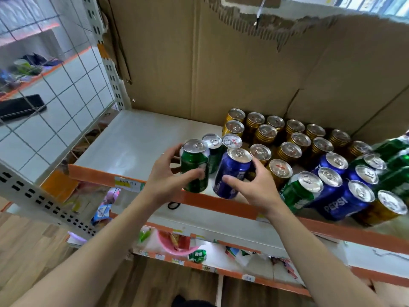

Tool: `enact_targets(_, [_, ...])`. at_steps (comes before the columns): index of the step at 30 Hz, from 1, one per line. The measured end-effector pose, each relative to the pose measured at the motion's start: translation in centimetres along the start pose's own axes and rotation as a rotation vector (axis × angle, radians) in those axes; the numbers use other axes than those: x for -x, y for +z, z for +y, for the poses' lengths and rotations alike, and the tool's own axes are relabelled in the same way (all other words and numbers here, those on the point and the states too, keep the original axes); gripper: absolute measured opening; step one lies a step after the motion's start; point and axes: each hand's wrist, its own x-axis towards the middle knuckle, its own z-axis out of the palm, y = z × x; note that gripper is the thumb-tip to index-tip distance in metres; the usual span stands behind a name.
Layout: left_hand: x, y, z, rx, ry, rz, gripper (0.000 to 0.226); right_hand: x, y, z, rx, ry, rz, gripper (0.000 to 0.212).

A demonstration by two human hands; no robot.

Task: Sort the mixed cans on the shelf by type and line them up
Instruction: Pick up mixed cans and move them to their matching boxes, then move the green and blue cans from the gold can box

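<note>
My left hand (164, 173) grips a green can (194, 165) near the shelf's front edge. Beside it my right hand (254, 185) holds a blue Pepsi can (231, 171), tilted a little. Behind them stand another green can (213, 149) and a silver-topped can (232, 141). Several gold cans (290, 138) fill the back and middle of the white shelf (132, 138). At the right stand more blue Pepsi cans (340, 200), a green can (301, 191) and other green cans (396, 165).
Torn cardboard (221, 63) backs the shelf. The orange front rail (106, 176) carries a price label. A wire grid panel (55, 85) closes the left side. Lower shelves (221, 227) hold snack packets, a pink bowl and a fallen green can (197, 256).
</note>
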Motion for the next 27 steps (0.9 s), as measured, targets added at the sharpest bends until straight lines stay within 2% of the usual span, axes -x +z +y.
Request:
enact_targets(3, [-0.3,0.7,2.6,0.104,0.05,-0.049,0.051,1.4,-2.3,-1.5,-0.135,-0.001,0.062,0.066])
enact_targets(7, [-1.5,3.1,6.1,0.4,-0.026,-0.151,0.048,3.4,-5.3,-2.7,-0.35,-0.012,0.17,0.053])
enact_targets(10, [-2.2,6.6,8.5,0.605,-0.14,-0.238,0.062,4.9,-8.1,-2.7,-0.514,0.019,0.33,0.062])
enact_targets(13, [-2.2,10.6,11.1,0.748,-0.23,-0.358,0.051,6.6,-11.5,-1.8,-0.633,0.072,0.486,0.064])
enact_targets(17, [-0.4,16.4,14.3,0.752,-0.284,-0.481,0.049,9.9,-16.9,0.1,-0.808,0.106,0.596,0.082])
enact_targets(21, [2.4,22.7,16.7,0.707,-0.321,-0.563,0.061,14.4,-22.7,2.2,-1.047,0.036,0.584,0.063])
enact_targets(27, [7.1,32.8,20.2,0.583,-0.241,-0.64,0.034,22.0,-31.1,6.1,-0.826,0.114,0.66,0.057])
